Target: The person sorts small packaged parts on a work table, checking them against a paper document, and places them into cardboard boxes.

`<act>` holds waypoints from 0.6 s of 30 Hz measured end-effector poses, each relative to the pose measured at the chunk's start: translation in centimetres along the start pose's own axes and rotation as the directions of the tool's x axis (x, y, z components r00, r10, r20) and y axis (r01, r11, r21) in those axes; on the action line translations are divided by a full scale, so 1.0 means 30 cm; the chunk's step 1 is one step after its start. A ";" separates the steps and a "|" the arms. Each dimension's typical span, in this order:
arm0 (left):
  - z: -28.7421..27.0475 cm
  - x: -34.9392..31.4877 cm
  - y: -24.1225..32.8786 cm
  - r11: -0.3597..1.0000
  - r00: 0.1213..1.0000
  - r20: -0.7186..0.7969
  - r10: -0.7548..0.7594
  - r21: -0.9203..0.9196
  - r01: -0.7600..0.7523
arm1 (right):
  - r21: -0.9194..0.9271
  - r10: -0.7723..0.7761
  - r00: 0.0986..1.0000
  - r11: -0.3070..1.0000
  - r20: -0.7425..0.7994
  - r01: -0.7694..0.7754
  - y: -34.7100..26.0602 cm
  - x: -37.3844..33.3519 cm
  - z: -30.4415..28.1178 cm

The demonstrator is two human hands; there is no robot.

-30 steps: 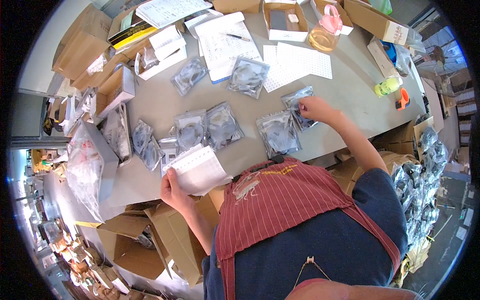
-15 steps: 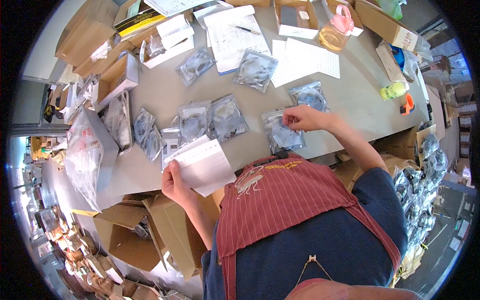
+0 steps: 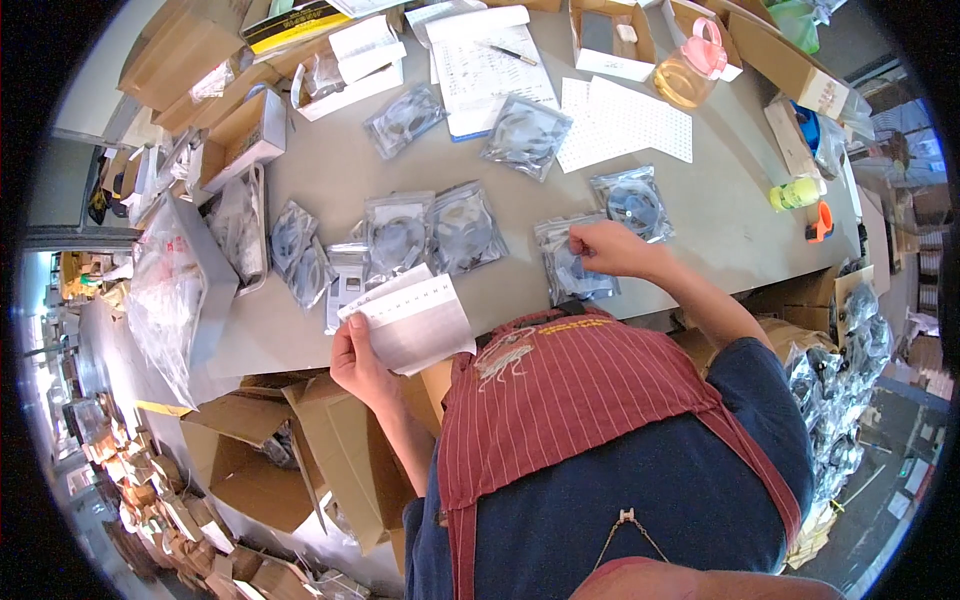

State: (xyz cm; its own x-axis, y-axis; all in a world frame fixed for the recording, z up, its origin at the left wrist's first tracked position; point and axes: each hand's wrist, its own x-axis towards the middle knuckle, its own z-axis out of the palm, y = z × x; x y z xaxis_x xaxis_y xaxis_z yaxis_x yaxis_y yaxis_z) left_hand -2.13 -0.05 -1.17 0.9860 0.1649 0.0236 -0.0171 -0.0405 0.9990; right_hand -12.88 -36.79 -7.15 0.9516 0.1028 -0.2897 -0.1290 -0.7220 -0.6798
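Note:
My left hand [image 3: 362, 362] pinches a white label sheet [image 3: 418, 328] between thumb and fingers, with small printed marks in a row near its upper edge. Over a clear plastic bag [image 3: 572, 282] at the table's near edge, my right hand [image 3: 612, 248] is closed, fingertips pointing down at the bag. Whatever those fingers hold is too small to make out. Just beyond lies another bag with a coiled cable [image 3: 634, 205]. Left of centre, two similar bags [image 3: 398, 238] lie side by side, the label sheet close to their near edge.
Further bagged coils [image 3: 527, 136] lie toward the back and left. Behind them are a clipboard with papers and a pen [image 3: 515, 53], loose white sheets [image 3: 630, 120] and a pink-lidded jug [image 3: 692, 70]. Open cartons [image 3: 255, 470] stand below the left table edge.
The label sheet in my left hand has tilted a little, showing more of its printed row. My right hand stays over the same bag, fingers drawn in slightly. The whole view has shifted slightly.

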 end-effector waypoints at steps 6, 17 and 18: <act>0.022 0.008 -0.010 0.999 1.000 0.024 -0.017 -0.049 0.018 | -0.540 -0.016 0.981 0.837 -0.194 -0.093 0.013 -0.001 0.072; 0.059 -0.004 0.055 1.000 0.998 0.064 -0.023 0.000 0.023 | -0.020 -0.081 0.933 0.997 -0.350 0.079 0.102 0.415 -0.302; 0.053 -0.008 0.051 1.000 0.999 0.051 -0.015 -0.002 0.015 | 0.102 -0.056 0.924 0.990 -0.378 0.102 0.102 0.447 -0.314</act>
State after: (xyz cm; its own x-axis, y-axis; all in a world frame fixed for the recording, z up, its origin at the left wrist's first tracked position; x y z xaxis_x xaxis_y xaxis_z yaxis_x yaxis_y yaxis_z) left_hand -2.12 -1.72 0.31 0.9934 0.1146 0.0068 -0.0027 -0.0359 0.9994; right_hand 2.12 -44.08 -6.78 0.9920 -0.1236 0.0252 -0.0594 -0.6341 -0.7709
